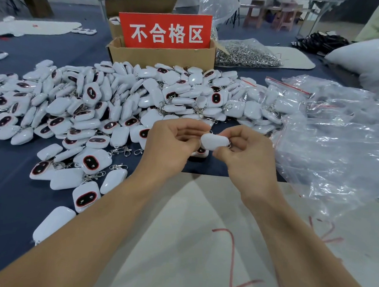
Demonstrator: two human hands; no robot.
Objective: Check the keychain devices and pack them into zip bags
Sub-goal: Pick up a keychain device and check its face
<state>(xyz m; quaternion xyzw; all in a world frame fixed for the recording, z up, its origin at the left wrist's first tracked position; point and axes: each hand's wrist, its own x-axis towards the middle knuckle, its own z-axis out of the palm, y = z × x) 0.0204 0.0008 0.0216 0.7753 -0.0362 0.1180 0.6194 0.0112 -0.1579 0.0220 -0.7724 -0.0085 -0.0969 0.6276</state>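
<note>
Both hands hold one white keychain device [214, 141] just above the table's middle. My right hand [247, 156] pinches its right end, where a metal clasp shows. My left hand [172, 142] has curled fingers touching the device's left end. A big heap of white keychain devices [111, 102] with dark oval screens and metal clasps spreads over the dark blue cloth behind and to the left. A pile of clear zip bags [338, 138] with red seal strips lies to the right.
A cardboard box [160, 54] with a red sign stands behind the heap. A bag of metal clasps [246, 54] lies beside it to the right. A pale sheet [190, 242] with red marks covers the near table under my forearms.
</note>
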